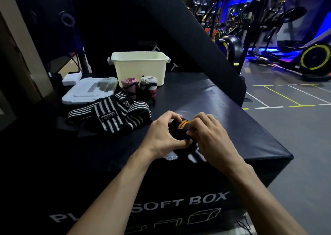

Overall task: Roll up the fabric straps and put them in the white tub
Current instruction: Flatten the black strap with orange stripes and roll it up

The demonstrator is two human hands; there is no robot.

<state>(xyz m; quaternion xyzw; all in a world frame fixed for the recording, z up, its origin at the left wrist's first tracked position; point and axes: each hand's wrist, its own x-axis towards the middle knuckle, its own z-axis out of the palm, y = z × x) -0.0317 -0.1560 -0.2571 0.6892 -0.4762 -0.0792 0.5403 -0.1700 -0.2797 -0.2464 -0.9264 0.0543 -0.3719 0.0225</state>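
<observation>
A black strap with orange stripes, rolled into a tight bundle, is gripped from both sides by my left hand and my right hand just above the black soft box. Two black-and-white striped straps lie unrolled in a heap to the left of my hands. Against the front of the white tub at the back stand two rolled straps, a pink one and a grey-and-pink one. I cannot see the tub's inside.
A clear plastic lid lies left of the tub, with a small white box behind it. A black padded panel leans behind the tub. The box drops off at its right edge to the gym floor, with exercise bikes beyond.
</observation>
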